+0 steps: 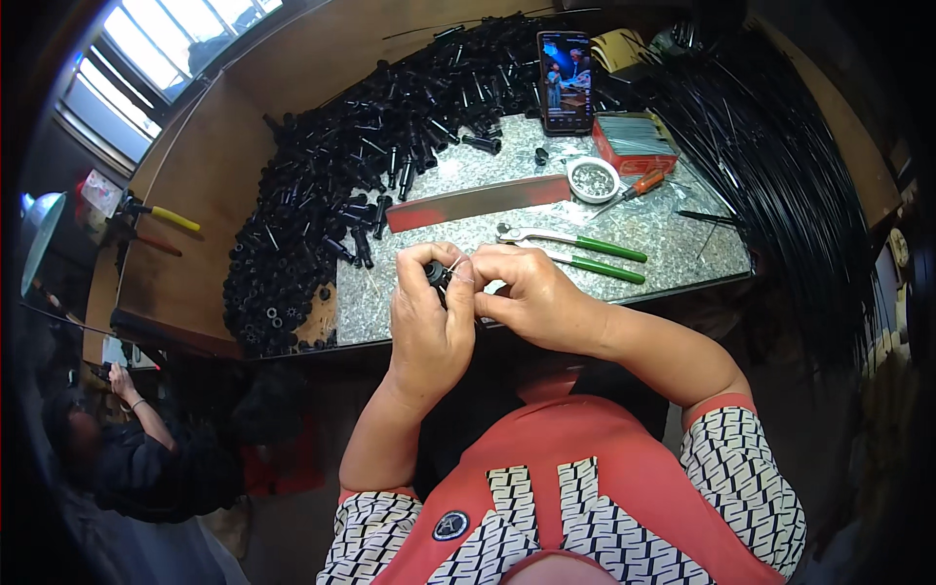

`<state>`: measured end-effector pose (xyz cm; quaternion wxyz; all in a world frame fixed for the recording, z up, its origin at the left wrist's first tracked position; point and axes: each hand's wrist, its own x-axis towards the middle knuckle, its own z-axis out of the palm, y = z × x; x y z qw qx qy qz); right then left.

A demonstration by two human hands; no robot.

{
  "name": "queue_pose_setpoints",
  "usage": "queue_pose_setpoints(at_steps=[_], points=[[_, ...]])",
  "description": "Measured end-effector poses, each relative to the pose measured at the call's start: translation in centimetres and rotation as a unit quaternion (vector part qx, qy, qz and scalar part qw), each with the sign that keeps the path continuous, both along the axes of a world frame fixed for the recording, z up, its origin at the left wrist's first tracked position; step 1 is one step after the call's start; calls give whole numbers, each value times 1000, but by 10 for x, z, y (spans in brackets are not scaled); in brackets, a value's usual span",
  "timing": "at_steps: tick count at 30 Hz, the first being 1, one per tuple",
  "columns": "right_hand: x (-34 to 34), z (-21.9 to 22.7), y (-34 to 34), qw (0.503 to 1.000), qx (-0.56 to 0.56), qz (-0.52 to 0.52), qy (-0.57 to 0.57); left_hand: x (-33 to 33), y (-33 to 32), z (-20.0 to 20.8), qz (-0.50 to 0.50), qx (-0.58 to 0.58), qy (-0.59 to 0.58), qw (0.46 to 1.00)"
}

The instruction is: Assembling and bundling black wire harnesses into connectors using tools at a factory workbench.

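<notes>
My left hand (427,327) is closed around a small black cylindrical part (435,273), held up over the table's front edge. Close beside it, my right hand (541,297) is pinched, its fingertips meeting those of the left. Thin pale strands (458,265) show between the fingertips; I cannot make out exactly what they are, or which hand grips them. Just beyond my right hand lie green-handled pliers (609,248) on the speckled tabletop (468,161). A long flat metal strip (478,202) rests farther back.
A heap of black tubular parts (390,122) covers the left and back, with black rings (273,312) nearer. At right are a bowl of small metal pieces (593,180), a screwdriver (645,183), a red box (639,156), a phone (565,83) and long black cables (780,156). Another person (146,448) is lower left.
</notes>
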<state>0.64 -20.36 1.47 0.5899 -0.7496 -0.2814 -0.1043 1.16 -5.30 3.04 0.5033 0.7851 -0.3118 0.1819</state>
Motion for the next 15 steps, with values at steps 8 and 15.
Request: queue_pose_setpoints(at_steps=[8, 15], points=[[-8, -1, -6, 999, -40, -25, 16, -2, 0, -12, -26, -79, 17, 996], [-11, -19, -63, 946, -285, -141, -69, -7, 7, -19, -84, -185, 105, 974]])
